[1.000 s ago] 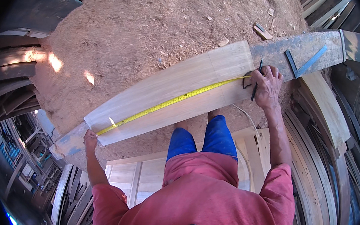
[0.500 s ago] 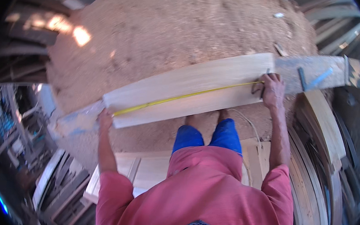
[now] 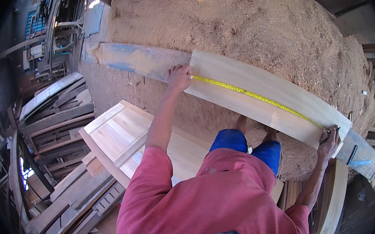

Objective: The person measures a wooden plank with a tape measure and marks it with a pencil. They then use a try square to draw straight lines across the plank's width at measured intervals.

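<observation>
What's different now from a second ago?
The view swung round: the pale board sloped up to the right in the picture; now it slopes down. Nothing was visibly grabbed or let go. The yellow tape measure stays stretched along it, between the left hand and right hand.

Readable text: none. Scale markings noted on the yellow tape measure point(image 3: 253, 95) — fine dark ticks in a row along its length, any figures too small to make out; one darker mark near the middle — likewise unreadable.
</observation>
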Available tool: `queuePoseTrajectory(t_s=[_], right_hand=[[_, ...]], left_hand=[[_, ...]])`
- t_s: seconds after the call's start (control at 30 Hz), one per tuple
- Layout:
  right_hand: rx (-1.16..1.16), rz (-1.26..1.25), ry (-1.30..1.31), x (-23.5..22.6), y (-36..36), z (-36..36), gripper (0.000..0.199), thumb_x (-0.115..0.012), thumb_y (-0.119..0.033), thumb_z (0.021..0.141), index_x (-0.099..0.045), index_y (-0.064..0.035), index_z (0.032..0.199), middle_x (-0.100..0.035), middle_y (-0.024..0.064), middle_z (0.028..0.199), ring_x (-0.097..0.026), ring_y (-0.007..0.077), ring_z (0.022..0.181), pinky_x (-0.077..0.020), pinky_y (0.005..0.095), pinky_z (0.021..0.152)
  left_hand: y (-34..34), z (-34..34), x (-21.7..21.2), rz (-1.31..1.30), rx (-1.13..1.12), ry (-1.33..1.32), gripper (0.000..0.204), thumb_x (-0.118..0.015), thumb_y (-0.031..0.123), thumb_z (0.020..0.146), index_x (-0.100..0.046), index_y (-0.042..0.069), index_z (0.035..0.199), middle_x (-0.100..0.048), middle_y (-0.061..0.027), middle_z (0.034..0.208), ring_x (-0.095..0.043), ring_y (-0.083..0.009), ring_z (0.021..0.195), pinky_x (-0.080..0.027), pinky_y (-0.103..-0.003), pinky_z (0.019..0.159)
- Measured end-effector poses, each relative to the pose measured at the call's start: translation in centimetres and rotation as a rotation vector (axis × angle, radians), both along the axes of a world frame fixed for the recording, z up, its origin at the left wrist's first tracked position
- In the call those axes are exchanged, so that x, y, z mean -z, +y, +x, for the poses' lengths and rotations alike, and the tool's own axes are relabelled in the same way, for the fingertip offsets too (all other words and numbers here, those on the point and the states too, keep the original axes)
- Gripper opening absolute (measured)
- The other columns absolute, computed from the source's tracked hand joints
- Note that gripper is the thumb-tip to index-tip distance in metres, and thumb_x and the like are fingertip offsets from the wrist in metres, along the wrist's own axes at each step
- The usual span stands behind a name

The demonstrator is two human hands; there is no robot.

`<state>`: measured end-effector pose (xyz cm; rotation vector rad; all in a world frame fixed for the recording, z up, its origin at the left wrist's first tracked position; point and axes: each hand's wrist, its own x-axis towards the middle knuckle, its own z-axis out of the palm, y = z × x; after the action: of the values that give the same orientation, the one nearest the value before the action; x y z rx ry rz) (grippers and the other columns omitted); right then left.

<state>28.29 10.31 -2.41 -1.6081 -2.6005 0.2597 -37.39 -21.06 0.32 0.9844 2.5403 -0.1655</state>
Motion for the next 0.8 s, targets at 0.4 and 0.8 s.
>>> queuePoseTrajectory(t_s=[0.4,0.8], right_hand=[[0.028,-0.252,-0.099,-2.3,2.2,-1.5,0.030,-0.074,-0.022,0.102,-0.072,-0.0059,0.127,-0.074,0.0238,0.122,-0.071,0.0455,0.111,-0.0531,0.0521,0.094],[0.009,-0.238,-0.033,-1.5,2.7,-0.8,0.027,-0.078,-0.017,0.099,-0.074,-0.0066,0.123,-0.077,0.0242,0.110,-0.076,0.0468,0.102,-0.0582,0.0519,0.085]], left_hand=[[-0.7,-0.1,-0.4,0.176,0.006,-0.113,0.021,-0.085,0.018,0.087,-0.071,0.023,0.102,-0.069,-0.0049,0.113,-0.060,-0.0351,0.121,-0.037,-0.058,0.109],[-0.9,-1.1,0.0,0.223,0.031,-0.174,0.018,-0.087,0.019,0.087,-0.075,0.020,0.100,-0.071,-0.0045,0.109,-0.061,-0.0348,0.121,-0.038,-0.057,0.112]])
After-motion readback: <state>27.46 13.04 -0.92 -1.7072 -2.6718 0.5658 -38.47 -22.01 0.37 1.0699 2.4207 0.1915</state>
